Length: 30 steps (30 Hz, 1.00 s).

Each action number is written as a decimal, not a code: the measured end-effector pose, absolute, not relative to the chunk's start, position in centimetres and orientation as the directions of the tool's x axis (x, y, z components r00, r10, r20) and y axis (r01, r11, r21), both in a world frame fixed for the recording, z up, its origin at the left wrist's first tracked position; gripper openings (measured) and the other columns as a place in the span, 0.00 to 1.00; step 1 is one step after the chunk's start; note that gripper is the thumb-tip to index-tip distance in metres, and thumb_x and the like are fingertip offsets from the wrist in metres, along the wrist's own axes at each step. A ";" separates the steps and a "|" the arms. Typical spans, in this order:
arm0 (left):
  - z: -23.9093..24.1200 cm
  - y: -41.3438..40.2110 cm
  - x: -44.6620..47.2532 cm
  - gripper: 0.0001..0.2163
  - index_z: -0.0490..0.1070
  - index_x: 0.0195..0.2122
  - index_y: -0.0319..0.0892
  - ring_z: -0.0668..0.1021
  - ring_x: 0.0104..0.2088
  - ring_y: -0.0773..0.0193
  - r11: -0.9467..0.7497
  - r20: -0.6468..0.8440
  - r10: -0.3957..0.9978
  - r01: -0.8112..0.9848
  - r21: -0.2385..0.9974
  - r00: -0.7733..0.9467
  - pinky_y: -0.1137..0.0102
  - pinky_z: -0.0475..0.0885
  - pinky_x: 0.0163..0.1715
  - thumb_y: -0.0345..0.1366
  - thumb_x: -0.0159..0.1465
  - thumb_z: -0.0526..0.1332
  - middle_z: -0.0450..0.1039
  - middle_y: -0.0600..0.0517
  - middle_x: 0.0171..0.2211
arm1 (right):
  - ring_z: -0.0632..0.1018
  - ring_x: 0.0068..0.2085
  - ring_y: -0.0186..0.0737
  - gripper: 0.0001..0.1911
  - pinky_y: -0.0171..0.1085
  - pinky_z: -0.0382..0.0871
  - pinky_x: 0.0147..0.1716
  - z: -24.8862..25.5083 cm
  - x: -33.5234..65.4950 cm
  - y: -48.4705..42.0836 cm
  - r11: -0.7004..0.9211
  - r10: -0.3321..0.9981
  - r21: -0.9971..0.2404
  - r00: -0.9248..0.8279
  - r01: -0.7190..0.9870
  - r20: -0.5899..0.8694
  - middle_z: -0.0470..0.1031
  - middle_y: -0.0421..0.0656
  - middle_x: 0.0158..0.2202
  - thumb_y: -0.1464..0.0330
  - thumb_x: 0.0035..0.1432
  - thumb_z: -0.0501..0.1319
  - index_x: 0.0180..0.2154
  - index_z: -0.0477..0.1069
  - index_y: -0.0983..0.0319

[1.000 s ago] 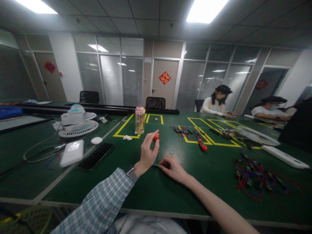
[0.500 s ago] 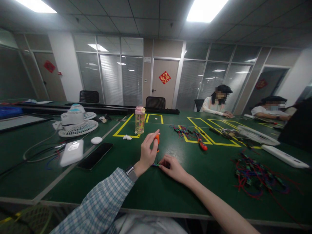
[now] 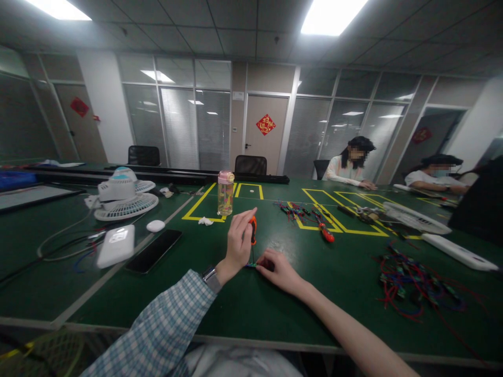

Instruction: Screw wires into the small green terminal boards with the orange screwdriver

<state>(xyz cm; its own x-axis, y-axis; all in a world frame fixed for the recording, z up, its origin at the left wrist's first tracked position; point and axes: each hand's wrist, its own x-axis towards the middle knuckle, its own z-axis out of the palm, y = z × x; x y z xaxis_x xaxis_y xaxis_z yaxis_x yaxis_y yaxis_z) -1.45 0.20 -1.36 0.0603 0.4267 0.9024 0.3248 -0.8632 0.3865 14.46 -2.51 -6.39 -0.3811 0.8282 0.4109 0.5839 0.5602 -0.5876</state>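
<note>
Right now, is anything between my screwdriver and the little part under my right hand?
Nothing visible: the left hand holds the orange screwdriver upright, its shaft running down to the small part the right hand pins.

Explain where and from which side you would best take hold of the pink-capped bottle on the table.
Wrap the bottle around its straight middle, below the pink cap, coming from the near side: it stands upright, with bare table in front.

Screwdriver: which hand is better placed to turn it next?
Left. The left hand grips the orange screwdriver upright over the small part; the right hand pins that part to the table.
</note>
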 end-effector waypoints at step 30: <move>-1.3 0.0 -1.3 0.16 0.66 0.55 0.42 0.72 0.48 0.61 -0.855 0.896 0.442 0.326 0.405 0.047 0.64 0.68 0.49 0.32 0.69 0.47 0.69 0.46 0.47 | 0.68 0.27 0.33 0.04 0.31 0.62 0.28 -6.4 14.5 -2.5 0.572 0.820 -0.581 -0.389 0.580 0.419 0.67 0.38 0.27 0.77 0.52 0.61 0.28 0.70 0.64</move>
